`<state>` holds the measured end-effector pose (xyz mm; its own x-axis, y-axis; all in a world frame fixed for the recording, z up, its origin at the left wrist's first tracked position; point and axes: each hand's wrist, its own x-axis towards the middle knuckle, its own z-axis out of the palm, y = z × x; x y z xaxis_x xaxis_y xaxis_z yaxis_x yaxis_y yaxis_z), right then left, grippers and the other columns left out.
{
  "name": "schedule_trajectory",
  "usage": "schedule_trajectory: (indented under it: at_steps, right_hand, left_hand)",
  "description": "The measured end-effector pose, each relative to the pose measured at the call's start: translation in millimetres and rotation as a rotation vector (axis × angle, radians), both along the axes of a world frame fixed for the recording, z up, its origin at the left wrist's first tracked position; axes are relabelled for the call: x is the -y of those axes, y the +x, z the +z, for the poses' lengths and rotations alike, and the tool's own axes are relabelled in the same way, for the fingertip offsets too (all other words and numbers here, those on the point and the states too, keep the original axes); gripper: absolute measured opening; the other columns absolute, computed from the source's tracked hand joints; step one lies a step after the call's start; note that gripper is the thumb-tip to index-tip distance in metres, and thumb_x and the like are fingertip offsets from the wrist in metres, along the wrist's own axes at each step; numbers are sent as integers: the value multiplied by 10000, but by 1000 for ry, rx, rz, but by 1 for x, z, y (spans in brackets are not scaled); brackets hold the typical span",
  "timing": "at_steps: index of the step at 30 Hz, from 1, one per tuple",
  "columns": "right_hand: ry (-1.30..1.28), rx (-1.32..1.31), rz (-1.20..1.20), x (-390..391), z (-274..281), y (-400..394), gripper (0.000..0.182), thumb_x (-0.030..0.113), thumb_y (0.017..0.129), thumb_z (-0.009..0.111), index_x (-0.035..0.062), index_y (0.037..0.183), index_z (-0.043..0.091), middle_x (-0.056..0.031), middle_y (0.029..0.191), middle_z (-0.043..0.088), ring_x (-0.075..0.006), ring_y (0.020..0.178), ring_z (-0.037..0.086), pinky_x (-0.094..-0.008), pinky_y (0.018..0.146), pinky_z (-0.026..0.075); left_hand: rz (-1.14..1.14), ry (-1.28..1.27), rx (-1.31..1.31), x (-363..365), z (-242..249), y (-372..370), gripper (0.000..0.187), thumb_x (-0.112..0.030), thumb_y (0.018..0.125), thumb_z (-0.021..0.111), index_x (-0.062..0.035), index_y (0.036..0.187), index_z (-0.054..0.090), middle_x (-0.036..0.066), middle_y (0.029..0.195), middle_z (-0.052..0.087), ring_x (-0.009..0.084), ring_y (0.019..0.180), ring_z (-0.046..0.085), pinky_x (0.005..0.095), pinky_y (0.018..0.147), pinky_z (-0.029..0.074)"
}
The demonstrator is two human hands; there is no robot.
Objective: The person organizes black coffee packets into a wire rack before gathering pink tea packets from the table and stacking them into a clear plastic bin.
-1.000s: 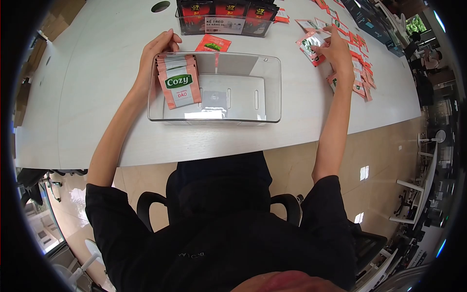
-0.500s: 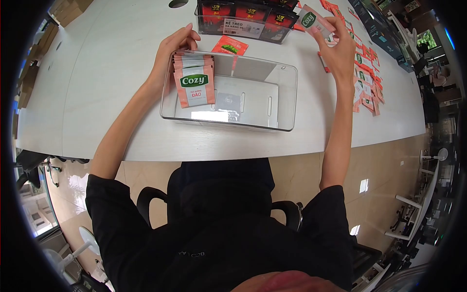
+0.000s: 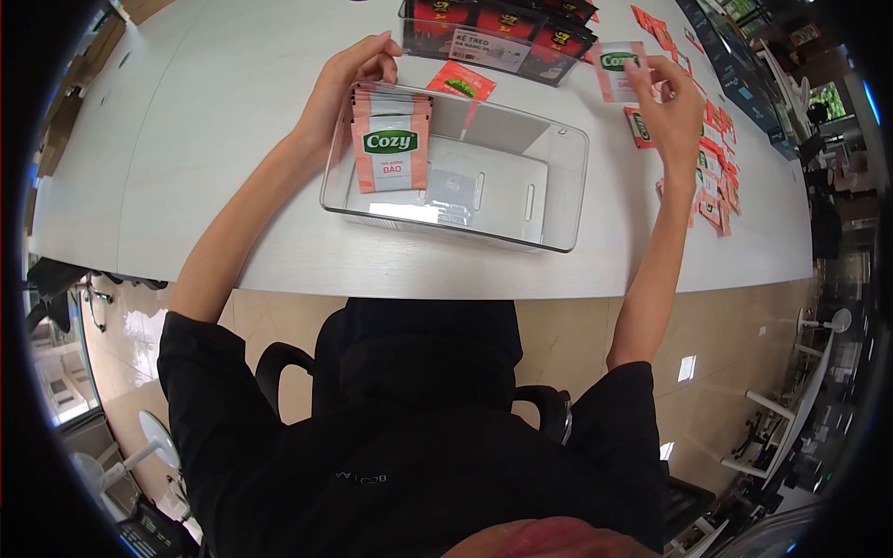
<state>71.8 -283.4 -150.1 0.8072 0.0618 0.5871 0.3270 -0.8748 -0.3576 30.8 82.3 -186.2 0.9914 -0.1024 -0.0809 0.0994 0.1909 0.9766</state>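
Note:
My right hand (image 3: 672, 98) pinches a pink-and-white Cozy tea sachet (image 3: 619, 86), held upright with its green label facing me, right of the clear bin. At the bin's far-left corner is my left hand (image 3: 353, 76), its index finger stretched out and the others loosely bent, with nothing visible in it. The clear plastic bin (image 3: 453, 232) holds a row of Cozy sachets (image 3: 391, 163) standing at its left end. Behind its back wall lies a red sachet (image 3: 462, 82) with a green print.
At the back, a second clear bin (image 3: 488, 48) is packed with black-and-red coffee packets (image 3: 507, 23). Loose Cozy sachets (image 3: 712, 177) are scattered on the white table (image 3: 233, 93) at the right. Dark boxes (image 3: 730, 70) line the right edge.
The sachet in my right hand has turned more upright to face me and shifted slightly right and down. The bin and my left hand appear a little further right as the view shifts.

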Motion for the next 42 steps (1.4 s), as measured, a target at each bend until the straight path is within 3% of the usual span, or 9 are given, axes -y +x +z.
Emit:
schedule_trajectory:
  at_steps: [1,5,8,13,17,20,23,34,42]
  right_hand:
    - [111,35,14,-3,4,-2,246,312,925,756,91,1033,747,-14,741,665,-73,591,515,-274,535,406]
    - [225,157,138,-25,8,-9,181,242,893,805,111,1012,766,31,693,632,-38,514,348,-240,472,287]
    - [34,265,221,-38,12,-17,172,211,861,834,123,996,773,41,695,630,-38,501,337,-237,469,267]
    - [168,546,265,-24,18,-13,126,120,814,861,107,909,778,34,761,666,-43,487,370,-239,462,275]
    - [120,553,293,-26,16,-14,132,111,804,865,101,901,777,34,780,678,-45,483,371,-237,464,279]
    - [25,412,372,-49,11,-23,108,118,810,858,108,881,778,38,801,708,-53,487,423,-234,459,310]
    - [-53,84,552,-64,3,-27,66,155,843,825,136,900,797,46,852,766,-74,552,573,-225,473,400]
    - [173,-256,635,-65,0,-30,144,185,881,790,72,970,791,-19,884,780,-85,555,631,-231,550,475]
    - [410,-446,593,-83,-2,-36,146,143,875,814,23,927,749,-49,829,761,-48,595,656,-175,545,458]
  left_hand:
    - [-2,-55,-31,1,2,0,330,-476,998,587,-149,965,621,-67,766,535,44,711,511,220,652,434]
    - [-32,-120,-32,-1,3,0,276,-448,994,596,-173,968,599,-73,774,504,48,729,471,216,669,408]
    - [-57,-43,39,-1,0,1,285,-460,988,587,-176,972,597,-68,784,490,41,743,471,205,668,397]
    - [-99,70,155,-3,-6,2,312,-482,982,560,-173,985,598,-53,799,470,40,757,470,199,671,386]
    - [-127,73,186,-4,-7,2,324,-481,984,547,-162,998,606,-49,800,466,44,761,474,204,676,391]
    - [-131,97,171,-3,-7,2,343,-493,983,538,-160,1009,616,-49,799,473,42,768,502,198,691,416]
    - [-150,136,178,-4,-7,2,407,-537,981,510,-152,1010,639,-46,801,513,41,780,558,188,713,466]
    - [-315,201,137,-4,-6,6,774,-760,965,335,-121,1123,743,17,927,741,71,867,684,154,816,537]
    - [-305,194,57,-5,-13,7,859,-789,969,267,-125,1116,793,70,1075,765,152,1063,655,252,944,538]
